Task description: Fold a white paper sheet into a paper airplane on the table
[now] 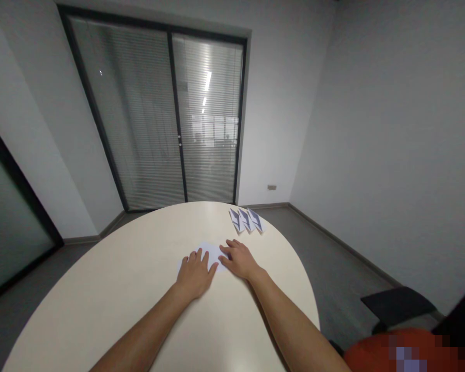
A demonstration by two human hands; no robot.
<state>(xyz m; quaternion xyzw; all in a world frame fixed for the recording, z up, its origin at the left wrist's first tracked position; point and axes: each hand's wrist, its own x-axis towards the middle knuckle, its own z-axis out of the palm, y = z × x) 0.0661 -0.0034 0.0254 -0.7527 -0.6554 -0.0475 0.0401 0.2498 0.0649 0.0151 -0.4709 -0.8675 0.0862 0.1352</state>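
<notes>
A sheet of pale paper (208, 249) lies on the round table in front of me, partly covered by both hands. My left hand (196, 273) rests on its left part, palm down with the fingers spread. At the paper's right edge is my right hand (239, 258), its fingers apart and touching or hovering just over the sheet; I cannot tell which. Beyond the right hand, near the far edge of the table, several folded paper pieces (246, 220) with grey and white faces stand or lie in a row.
The cream round table (112, 289) reaches from me toward glass panels with blinds (147, 129). At the lower right is a chair with a dark armrest (401, 305) and a red seat (375, 351). A plain wall (391, 129) runs along the right.
</notes>
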